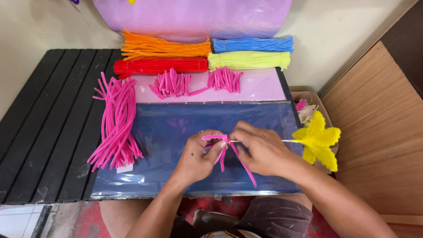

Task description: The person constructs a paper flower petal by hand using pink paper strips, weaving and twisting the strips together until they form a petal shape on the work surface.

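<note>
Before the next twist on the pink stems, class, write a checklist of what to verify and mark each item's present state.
1. Both hands on the work: left hand and right hand pinch the pink pipe cleaners: ok.
2. Thin stick running to the yellow flower held level: ok.
3. Spare long pink stems lying near the left hand: ok.
4. Short cut pink pieces on the pink sheet: ok.
5. Tightness of the wrap: cannot tell, fingers cover it.
</note>
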